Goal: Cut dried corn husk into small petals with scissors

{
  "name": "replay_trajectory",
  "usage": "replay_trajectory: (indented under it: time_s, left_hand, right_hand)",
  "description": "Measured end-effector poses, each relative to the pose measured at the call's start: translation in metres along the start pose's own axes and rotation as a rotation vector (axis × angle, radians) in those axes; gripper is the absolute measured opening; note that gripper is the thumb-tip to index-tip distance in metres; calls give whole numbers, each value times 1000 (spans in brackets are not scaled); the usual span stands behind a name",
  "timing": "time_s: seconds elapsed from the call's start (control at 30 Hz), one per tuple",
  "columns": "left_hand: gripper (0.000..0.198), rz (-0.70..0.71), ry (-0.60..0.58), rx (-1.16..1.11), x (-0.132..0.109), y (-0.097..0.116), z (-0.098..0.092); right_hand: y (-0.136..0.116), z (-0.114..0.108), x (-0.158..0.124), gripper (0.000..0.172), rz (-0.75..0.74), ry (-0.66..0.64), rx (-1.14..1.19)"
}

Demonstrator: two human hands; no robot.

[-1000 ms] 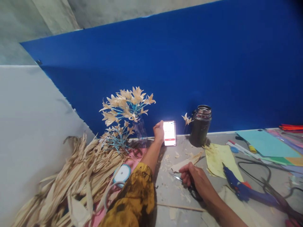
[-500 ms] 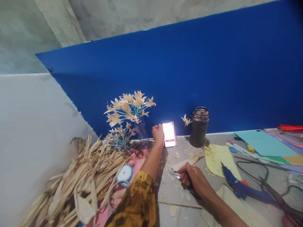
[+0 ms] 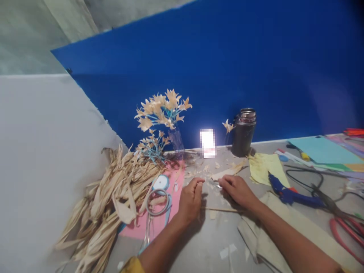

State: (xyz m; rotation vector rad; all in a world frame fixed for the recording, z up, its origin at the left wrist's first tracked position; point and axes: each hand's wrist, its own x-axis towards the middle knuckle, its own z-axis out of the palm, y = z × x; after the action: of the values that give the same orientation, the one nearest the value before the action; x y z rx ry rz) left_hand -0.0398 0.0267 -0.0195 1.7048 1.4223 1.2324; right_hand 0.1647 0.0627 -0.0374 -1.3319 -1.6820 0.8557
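My left hand (image 3: pixel 192 199) is over the middle of the table, fingers curled together in a pinch. What they hold, if anything, is hidden. Facing it, my right hand (image 3: pixel 237 189) is closed on a small metal-tipped tool (image 3: pixel 217 184), most of which the hand hides. Just behind the right hand lies a pale strip of dried husk (image 3: pixel 229 170). A thin stick (image 3: pixel 218 209) runs between the wrists. Farther back stands a lit phone (image 3: pixel 208 143), its screen blurred out.
Dried husks (image 3: pixel 113 201) pile at left beside a pink sheet (image 3: pixel 176 182) with a tape roll (image 3: pixel 157 202). Husk flowers (image 3: pixel 162 108) stand in a clear vase (image 3: pixel 176 142). A dark flask (image 3: pixel 243 132), yellow paper (image 3: pixel 264 167), a blue glue gun (image 3: pixel 292 195) and red-handled scissors (image 3: pixel 345 231) are at right.
My left hand has left the phone and come back toward me, near my right hand. The right hand still grips the tool. The view has tilted down a little.
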Motion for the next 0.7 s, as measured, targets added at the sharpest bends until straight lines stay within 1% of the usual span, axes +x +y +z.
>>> replay_trajectory:
  time_s: [0.03, 0.1, 0.17, 0.2, 0.27, 0.33, 0.4, 0.5, 0.57, 0.63, 0.7]
  left_hand:
    - [25, 37, -16, 88, -2, -9, 1]
    - [29, 118, -99, 256, -4, -23, 3]
    - [34, 192, -174, 375, -4, -31, 3]
    - [35, 220, -193, 416, -4, -34, 3]
    - [37, 245, -200, 471, -5, -35, 2]
    - [37, 256, -212, 500, -6, -35, 2]
    - [36, 267, -236, 507, -6, -35, 3]
    - [33, 270, -259, 458, -7, -34, 4]
    - [31, 238, -234, 369, -7, -32, 5]
    - [31, 128, -186, 197, -7, -29, 7]
    - [33, -85, -153, -104, -7, -25, 10]
  right_hand:
    - [4, -3, 2, 39, 10, 37, -49]
    - [13, -11, 6, 33, 41, 115, -149]
    - [21, -16, 9, 24, 35, 181, -253]
    - [24, -17, 10, 24, 7, 195, -299]
    - [27, -15, 11, 28, -77, 177, -371]
    - [27, -7, 13, 26, -158, 131, -420]
    - [26, 5, 15, 23, -209, 101, -457]
    - [25, 16, 20, 7, -260, 87, -492]
    - [22, 17, 21, 15, -304, 102, -491]
    - [17, 12, 19, 20, -363, 141, -467]
    - [8, 9, 12, 23, -436, 178, -430]
